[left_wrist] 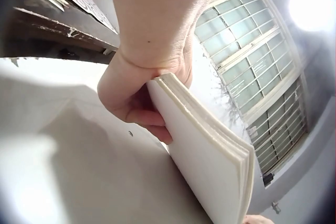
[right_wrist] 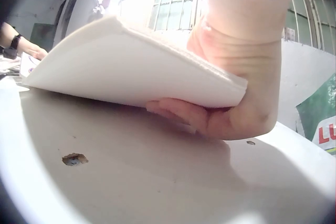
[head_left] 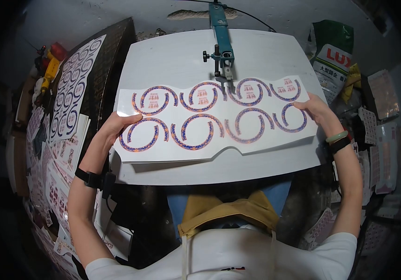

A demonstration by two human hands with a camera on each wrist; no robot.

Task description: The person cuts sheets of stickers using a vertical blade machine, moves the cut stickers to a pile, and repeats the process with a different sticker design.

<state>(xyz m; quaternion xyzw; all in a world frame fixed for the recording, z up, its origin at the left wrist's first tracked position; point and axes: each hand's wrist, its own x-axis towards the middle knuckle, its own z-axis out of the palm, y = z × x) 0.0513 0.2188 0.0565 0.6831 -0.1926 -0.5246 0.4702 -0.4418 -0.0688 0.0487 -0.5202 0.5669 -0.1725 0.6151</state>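
A stack of printed sheets [head_left: 226, 140], patterned with blue-and-orange open rings and small red lettering, is held up over the white table. My left hand [head_left: 115, 127] grips its left end, thumb on top and fingers curled underneath. At the opposite end my right hand [head_left: 319, 109] pinches the stack the same way. In the left wrist view the layered edge of the stack [left_wrist: 210, 129] shows several thick sheets together. The right wrist view has its white underside [right_wrist: 121, 71] raised off the tabletop, with the fingers [right_wrist: 184, 111] beneath.
A teal machine arm [head_left: 220, 32] reaches over the white table [head_left: 158, 56], its foot close above the stack's far edge. Another printed sheet [head_left: 76, 84] lies on a dark board at left. Loose papers are piled on both sides. A green-and-white bag [head_left: 333, 60] stands at right.
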